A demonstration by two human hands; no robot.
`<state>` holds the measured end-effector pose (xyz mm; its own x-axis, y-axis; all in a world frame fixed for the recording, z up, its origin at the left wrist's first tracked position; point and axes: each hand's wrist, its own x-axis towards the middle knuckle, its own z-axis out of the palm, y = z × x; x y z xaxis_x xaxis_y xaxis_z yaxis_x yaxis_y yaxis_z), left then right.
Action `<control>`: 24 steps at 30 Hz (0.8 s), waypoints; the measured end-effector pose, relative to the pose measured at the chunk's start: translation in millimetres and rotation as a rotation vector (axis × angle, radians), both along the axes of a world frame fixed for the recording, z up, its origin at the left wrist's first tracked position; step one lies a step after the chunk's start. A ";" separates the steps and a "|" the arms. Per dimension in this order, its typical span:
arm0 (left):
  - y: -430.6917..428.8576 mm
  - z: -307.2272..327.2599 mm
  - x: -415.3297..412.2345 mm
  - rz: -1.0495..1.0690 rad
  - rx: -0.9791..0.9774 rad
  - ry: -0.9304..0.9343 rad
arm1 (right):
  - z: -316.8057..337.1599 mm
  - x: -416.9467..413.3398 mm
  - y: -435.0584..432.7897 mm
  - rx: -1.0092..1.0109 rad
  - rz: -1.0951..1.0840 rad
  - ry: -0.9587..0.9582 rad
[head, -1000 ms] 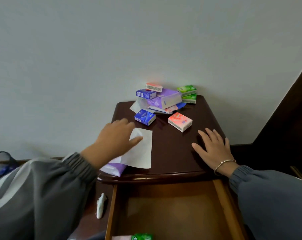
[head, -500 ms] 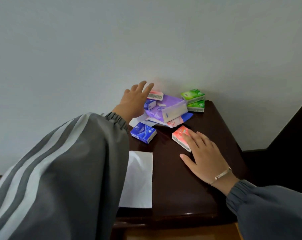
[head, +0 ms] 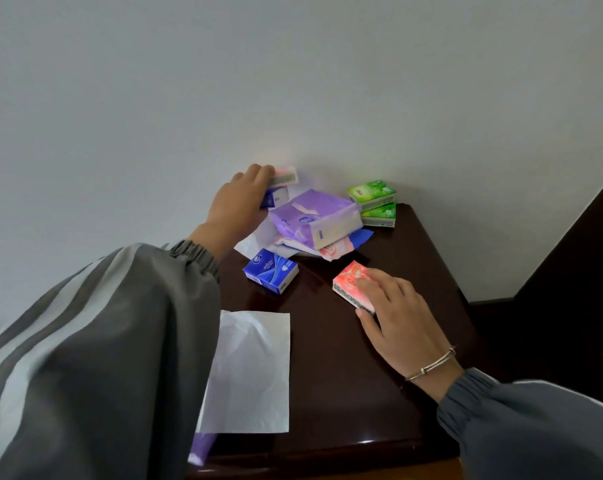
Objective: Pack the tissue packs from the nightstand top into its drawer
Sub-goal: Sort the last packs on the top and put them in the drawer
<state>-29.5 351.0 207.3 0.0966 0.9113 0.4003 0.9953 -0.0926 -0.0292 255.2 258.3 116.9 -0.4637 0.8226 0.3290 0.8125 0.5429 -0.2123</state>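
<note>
Surface: dark glossy wooden nightstand top [head: 345,393], set against a pale grey wall [head: 293,81].
Near: flat white tissue sheet [head: 255,368], its left edge hidden by a grey striped sleeve [head: 102,358].
Middle: right hand [head: 397,317] rests nearly straight, closed-up fingers on a coral-pink tissue pack [head: 346,282]; small blue tissue pack [head: 270,270] lies apart.
Far: left hand [head: 237,209] curls its fingers round a pink-and-white tissue pack [head: 288,176] at the wall, beside a large purple soft pack [head: 313,216] and two stacked green tissue packs [head: 374,202].
</note>
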 end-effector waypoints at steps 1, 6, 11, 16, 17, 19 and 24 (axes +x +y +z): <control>-10.1 1.5 -1.6 0.028 0.077 -0.104 | 0.8 0.1 -0.5 0.000 0.000 0.007; -85.6 8.0 -2.8 0.164 0.317 -0.712 | 5.7 0.6 -3.9 -0.028 0.002 0.055; -167.7 -9.1 17.2 0.206 0.252 -1.113 | 14.1 0.7 -11.1 -0.029 -0.016 0.047; -216.2 -52.5 33.6 0.284 0.150 -1.386 | 21.8 -7.1 -15.6 -0.113 -0.051 0.072; -221.5 -59.2 35.1 0.302 0.142 -1.424 | 24.9 -11.3 -16.5 -0.133 -0.061 0.091; -226.8 -67.8 35.5 0.319 0.155 -1.460 | 34.7 -22.2 -18.3 -0.133 -0.086 0.191; -226.6 -74.3 35.2 0.310 0.169 -1.506 | 67.3 -77.0 -17.8 -0.073 0.034 0.395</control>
